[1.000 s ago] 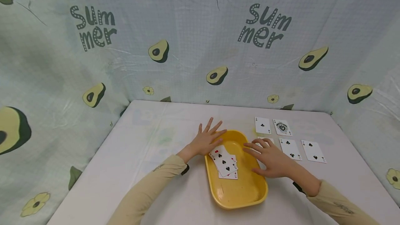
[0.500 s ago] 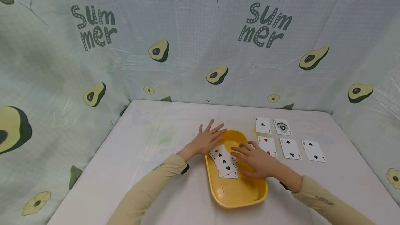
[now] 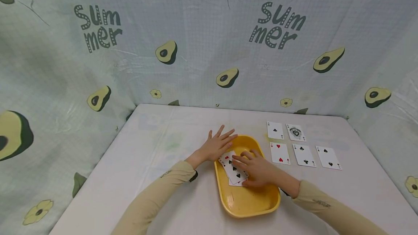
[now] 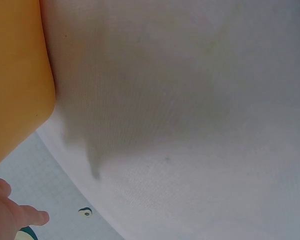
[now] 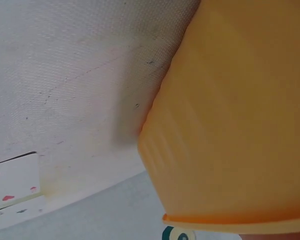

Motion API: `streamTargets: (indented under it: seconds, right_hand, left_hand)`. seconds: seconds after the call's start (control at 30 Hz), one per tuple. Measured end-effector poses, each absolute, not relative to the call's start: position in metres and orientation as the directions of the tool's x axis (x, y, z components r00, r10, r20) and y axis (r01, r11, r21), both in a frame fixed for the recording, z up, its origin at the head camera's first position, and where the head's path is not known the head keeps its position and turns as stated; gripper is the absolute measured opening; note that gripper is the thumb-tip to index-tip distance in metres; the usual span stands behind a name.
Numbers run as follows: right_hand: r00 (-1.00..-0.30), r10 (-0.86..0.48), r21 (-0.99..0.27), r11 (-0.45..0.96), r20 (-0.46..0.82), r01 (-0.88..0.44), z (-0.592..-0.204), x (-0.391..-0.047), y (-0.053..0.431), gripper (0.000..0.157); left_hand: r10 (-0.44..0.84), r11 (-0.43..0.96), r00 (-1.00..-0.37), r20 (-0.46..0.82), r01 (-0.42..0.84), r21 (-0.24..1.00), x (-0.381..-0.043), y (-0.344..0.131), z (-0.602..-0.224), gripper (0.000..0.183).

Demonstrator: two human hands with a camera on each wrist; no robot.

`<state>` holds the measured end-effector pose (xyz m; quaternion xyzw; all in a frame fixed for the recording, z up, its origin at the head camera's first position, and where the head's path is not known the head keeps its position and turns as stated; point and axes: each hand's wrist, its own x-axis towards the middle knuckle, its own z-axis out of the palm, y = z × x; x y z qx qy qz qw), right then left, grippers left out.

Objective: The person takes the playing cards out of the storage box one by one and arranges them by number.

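A yellow oval tray (image 3: pixel 246 211) holds a small loose pile of playing cards (image 3: pixel 232 168), a spade card lying face up on top of others with red marks. My left hand (image 3: pixel 213 148) rests with spread fingers at the tray's far left rim; part of it shows in the left wrist view (image 4: pixel 10 215). Over the inside of the tray is my right hand (image 3: pixel 258 169), palm down, its fingertips right at the top cards and covering part of them. Its fingers are loosely bent. In the right wrist view the tray's outer wall (image 5: pixel 235 125) hides nearly all of this hand.
Right of the tray, several face-up cards lie in two rows: an ace of clubs (image 3: pixel 275 130) and an ace with a large emblem (image 3: pixel 296 132) at the back, then a two of hearts (image 3: pixel 279 153), a two of clubs (image 3: pixel 304 155) and a two of spades (image 3: pixel 328 157). A printed curtain (image 3: pixel 196 24) stands behind.
My right hand has moved left from the tray's right rim to the cards inside, uncovering the two of hearts. The left hand has stayed nearly still.
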<state>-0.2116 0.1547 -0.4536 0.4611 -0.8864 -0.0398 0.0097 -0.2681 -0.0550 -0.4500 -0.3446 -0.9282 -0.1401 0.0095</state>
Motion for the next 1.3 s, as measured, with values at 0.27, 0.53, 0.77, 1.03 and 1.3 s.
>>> streamTargets:
  seconds: [0.27, 0.53, 0.77, 1.03, 1.3]
  right_hand:
    - [-0.579, -0.814, 0.056, 0.577, -0.044, -0.815, -0.456, -0.22, 0.15, 0.069]
    - [-0.573, -0.816, 0.032, 0.573, -0.069, -0.819, -0.454, -0.224, 0.148, 0.067]
    - [-0.601, -0.793, 0.029, 0.602, -0.098, -0.798, -0.455, -0.223, 0.146, 0.067]
    - [-0.61, -0.787, 0.038, 0.61, -0.088, -0.792, -0.455, -0.221, 0.146, 0.065]
    - [-0.632, -0.771, 0.032, 0.632, -0.074, -0.774, -0.456, -0.217, 0.147, 0.078]
  left_hand:
    - [0.631, 0.731, -0.769, 0.1, 0.633, 0.255, -0.268, -0.055, -0.45, 0.044]
    - [0.628, 0.732, -0.771, 0.101, 0.63, 0.259, -0.268, -0.055, -0.451, 0.045]
    - [0.625, 0.732, -0.773, 0.106, 0.628, 0.264, -0.268, -0.054, -0.451, 0.044]
    - [0.62, 0.74, -0.778, 0.102, 0.623, 0.253, -0.269, -0.054, -0.45, 0.044]
    - [0.617, 0.735, -0.779, 0.11, 0.62, 0.275, -0.268, -0.054, -0.451, 0.043]
